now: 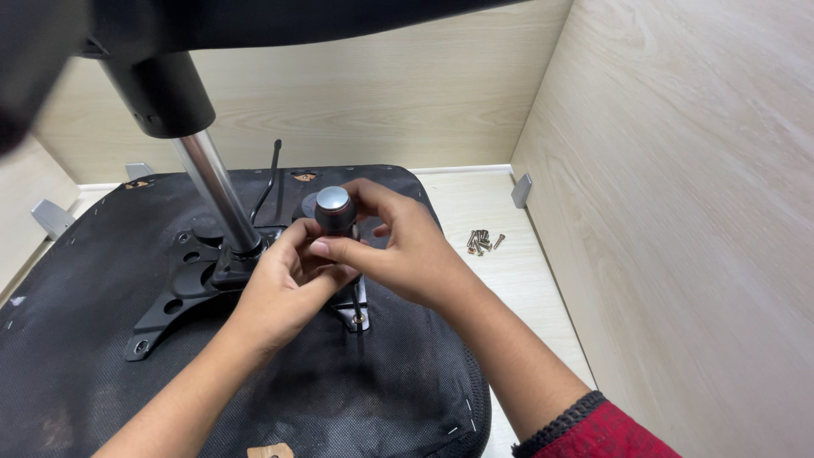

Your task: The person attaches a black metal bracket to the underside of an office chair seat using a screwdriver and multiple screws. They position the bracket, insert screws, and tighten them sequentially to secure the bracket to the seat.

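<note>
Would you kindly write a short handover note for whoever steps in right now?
Left hand: curled low around the screwdriver, on the black metal plate.
Right hand: gripping the screwdriver's handle, which stands upright with its silver cap on top.
The upturned chair seat lies on the bench, its chrome gas post rising from the plate.
Loose screws lie in a pile to the right.
One screw shows in the plate's near corner; how tight it is cannot be told.

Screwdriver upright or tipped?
Upright: the screwdriver shows its round cap end, shank down over the black bracket plate, both hands gripping.
</note>
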